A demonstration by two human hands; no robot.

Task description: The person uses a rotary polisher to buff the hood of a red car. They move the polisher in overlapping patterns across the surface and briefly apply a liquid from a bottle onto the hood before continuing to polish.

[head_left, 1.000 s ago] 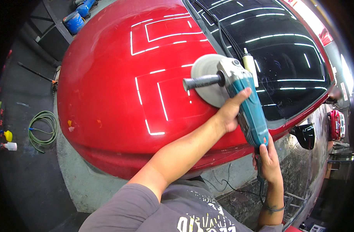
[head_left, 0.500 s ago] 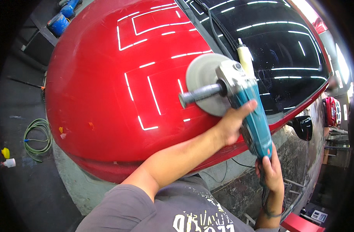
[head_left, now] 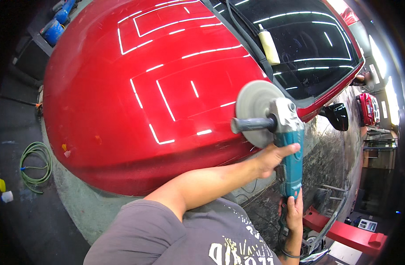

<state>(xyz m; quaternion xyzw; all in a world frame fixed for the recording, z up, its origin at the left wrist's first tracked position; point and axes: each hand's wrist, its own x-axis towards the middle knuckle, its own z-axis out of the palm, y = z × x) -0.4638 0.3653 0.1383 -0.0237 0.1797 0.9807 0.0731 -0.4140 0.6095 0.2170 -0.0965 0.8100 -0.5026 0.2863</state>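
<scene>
Likely for balance, left hand (head_left: 270,161) and right hand (head_left: 294,212) grip the long teal polisher (head_left: 292,173). It overlaps the glossy red hood (head_left: 116,99) at one edge.

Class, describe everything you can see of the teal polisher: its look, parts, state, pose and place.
The polisher has a long, teal, plastic-looking body and a silvery, metal-looking head. A dark side handle juts toward the picture's left. Its round, pale grey pad shows against the red hood; whether it spins or touches the paint is unclear. The tool points away from the wearer. The left hand grips the body's middle, thumb across the top; the right hand holds the rear end.
</scene>
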